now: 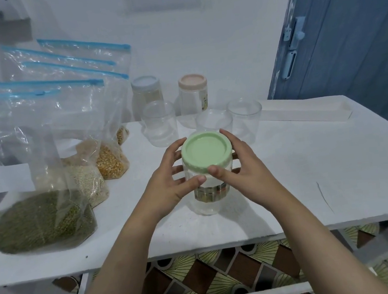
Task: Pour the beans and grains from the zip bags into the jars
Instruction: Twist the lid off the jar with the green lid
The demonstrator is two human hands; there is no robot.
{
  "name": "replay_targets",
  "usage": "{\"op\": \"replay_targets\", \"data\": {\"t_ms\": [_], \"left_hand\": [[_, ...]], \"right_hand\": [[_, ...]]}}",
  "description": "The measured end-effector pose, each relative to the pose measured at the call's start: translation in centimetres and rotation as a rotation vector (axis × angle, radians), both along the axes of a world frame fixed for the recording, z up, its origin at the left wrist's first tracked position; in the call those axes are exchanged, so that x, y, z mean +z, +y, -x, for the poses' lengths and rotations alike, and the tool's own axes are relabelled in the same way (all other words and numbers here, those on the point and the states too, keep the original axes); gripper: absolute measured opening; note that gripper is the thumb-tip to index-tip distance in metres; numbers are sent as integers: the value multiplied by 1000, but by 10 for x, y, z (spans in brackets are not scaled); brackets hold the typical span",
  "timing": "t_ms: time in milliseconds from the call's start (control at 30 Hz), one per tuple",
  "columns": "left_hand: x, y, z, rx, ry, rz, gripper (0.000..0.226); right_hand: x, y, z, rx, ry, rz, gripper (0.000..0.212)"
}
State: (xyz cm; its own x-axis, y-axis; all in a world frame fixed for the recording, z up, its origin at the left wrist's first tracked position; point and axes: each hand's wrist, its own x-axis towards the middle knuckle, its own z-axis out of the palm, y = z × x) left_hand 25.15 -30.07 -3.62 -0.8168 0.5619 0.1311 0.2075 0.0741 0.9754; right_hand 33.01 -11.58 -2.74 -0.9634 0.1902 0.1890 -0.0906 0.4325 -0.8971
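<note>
White table [292, 182], person standing at its near edge, both arms out over it. A clear plastic jar [205, 200] stands upright near the middle of the table, green screw lid [205, 150] still on. Left hand [171, 185] wraps the jar's body just under the lid, fingers curled round the left side, thumb across the front. Right hand [243, 169] grips the lid rim, thumb on the near edge, fingers round the far side. Jar looks empty; a printed label band sits round its middle. Along the left side, a row of zip bags with blue seals, standing: nearest holds green mung beans [41, 223], next a pale grain [88, 184], then yellow corn kernels [112, 160]. Behind the held jar, three open clear jars without lids [160, 124], and further back two closed ones, grey-blue lid [145, 82] and pink lid [192, 81]. A long white tray [307, 111] lies at the far right of the table
</note>
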Motion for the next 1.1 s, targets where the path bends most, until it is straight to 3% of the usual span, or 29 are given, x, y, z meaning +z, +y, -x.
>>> {"op": "replay_targets", "data": {"t_ms": [133, 333, 533, 767, 900, 1100], "left_hand": [[1, 0, -1, -1, 0, -4, 78], [0, 2, -3, 36, 17, -5, 79], [-2, 11, -5, 34, 13, -26, 78], [-8, 65, -16, 44, 52, -21, 77], [-13, 112, -28, 48, 75, 7, 77], [-21, 180, -44, 103, 95, 5, 76]], "right_hand": [[3, 6, -6, 21, 7, -10, 87], [12, 5, 4, 53, 70, -208, 89], [18, 23, 3, 59, 136, -123, 73], [8, 80, -20, -162, 241, 127, 60], [-5, 141, -38, -306, 184, 146, 58], [-43, 229, -48, -394, -15, -13, 76]]}}
